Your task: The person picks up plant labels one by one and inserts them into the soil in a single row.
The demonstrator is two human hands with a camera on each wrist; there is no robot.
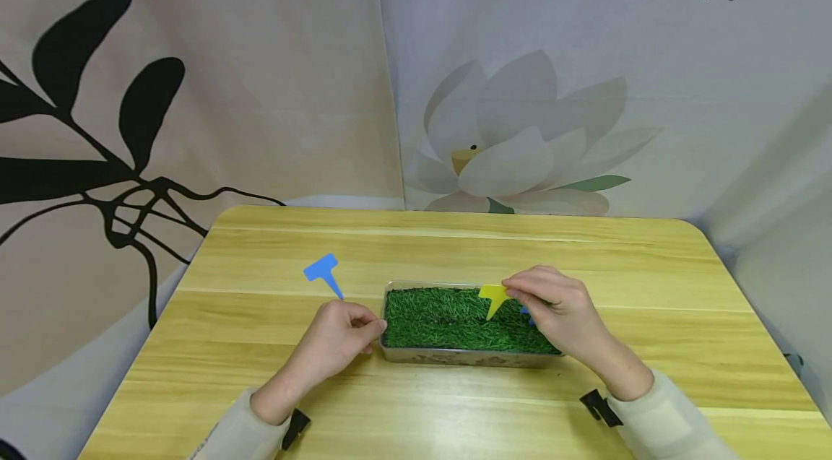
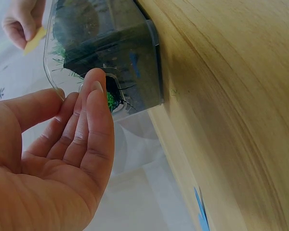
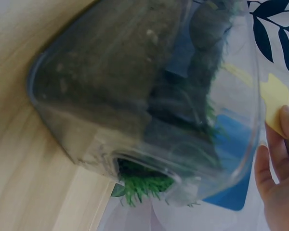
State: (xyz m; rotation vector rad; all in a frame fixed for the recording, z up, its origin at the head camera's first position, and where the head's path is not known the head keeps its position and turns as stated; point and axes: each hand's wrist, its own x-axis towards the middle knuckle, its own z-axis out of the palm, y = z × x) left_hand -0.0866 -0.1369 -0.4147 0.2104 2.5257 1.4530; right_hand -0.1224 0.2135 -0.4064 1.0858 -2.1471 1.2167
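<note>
A clear plastic box (image 1: 464, 357) filled with artificial grass (image 1: 429, 312) and soil stands on the table. My left hand (image 1: 338, 341) pinches its left rim between thumb and forefinger, the other fingers alongside its end wall. Above the grass, my right hand (image 1: 562, 308) pinches the head of a yellow T-shaped plant label (image 1: 492, 295), whose pointed end is down at the grass. A blue plant label (image 3: 233, 192) stands upright at the box's right end, mostly behind my right hand in the head view. Another blue plant label (image 1: 323, 271) lies on the table beyond my left hand.
The wooden table (image 1: 422, 417) extends on all sides of the box, with its back edge near a fabric backdrop (image 1: 292, 84) printed with leaves and a flower. Dark straps (image 1: 601, 408) sit at both cuffs.
</note>
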